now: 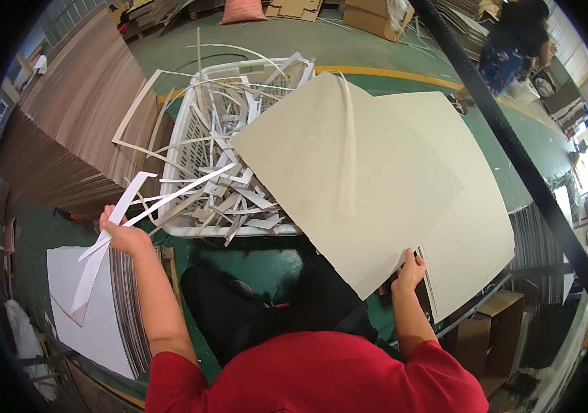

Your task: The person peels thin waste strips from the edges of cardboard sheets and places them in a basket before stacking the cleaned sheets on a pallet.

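Observation:
My left hand (126,235) is closed around several white cardboard strips (94,275), held out over a stack of white-topped sheets (77,320). One strip reaches up toward a white plastic basket (175,165) heaped with white and beige offcuts (242,199). To the right, large beige cardboard sheets (376,165) lie slightly fanned in front of me. My right hand (410,272) pinches the near edge of a sheet, thumb and fingers together. Something dark shows beside that hand, too small to make out. A long, thin beige strip (348,144) lies across the upper sheet.
A tall stack of brown board (80,117) stands at the far left. Open brown boxes (490,330) sit at the lower right, near stacked grey sheets (538,241). A black bar (507,134) slants across the right. Another person (511,51) is at the far right.

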A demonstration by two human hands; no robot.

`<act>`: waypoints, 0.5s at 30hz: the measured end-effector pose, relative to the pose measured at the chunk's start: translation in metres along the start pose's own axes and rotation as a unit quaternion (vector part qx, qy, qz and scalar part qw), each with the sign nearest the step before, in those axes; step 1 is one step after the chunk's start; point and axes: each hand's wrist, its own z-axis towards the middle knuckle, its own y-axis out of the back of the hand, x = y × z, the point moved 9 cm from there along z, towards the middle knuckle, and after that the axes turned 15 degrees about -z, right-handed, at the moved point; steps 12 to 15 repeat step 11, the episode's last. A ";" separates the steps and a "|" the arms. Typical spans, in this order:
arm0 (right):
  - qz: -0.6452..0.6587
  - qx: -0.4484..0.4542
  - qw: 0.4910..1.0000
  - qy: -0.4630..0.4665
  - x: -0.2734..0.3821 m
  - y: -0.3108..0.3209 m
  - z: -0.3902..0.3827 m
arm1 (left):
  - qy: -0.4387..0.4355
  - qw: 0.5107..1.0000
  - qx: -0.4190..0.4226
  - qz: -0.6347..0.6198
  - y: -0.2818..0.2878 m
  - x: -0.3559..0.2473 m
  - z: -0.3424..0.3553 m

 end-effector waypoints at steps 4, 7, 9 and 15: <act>0.160 0.339 0.900 -0.225 -0.039 -0.057 -0.017 | 0.037 0.996 0.050 0.057 -0.003 0.036 0.000; 0.198 0.414 0.873 -0.163 -0.040 -0.075 -0.020 | 0.063 0.984 0.148 0.073 -0.023 0.073 -0.011; 0.218 0.430 0.865 -0.141 -0.038 -0.078 -0.022 | 0.047 0.947 0.253 0.194 -0.049 0.099 -0.012; 0.185 0.423 0.884 -0.076 -0.031 -0.078 -0.020 | 0.081 0.883 0.327 0.328 -0.064 0.137 -0.012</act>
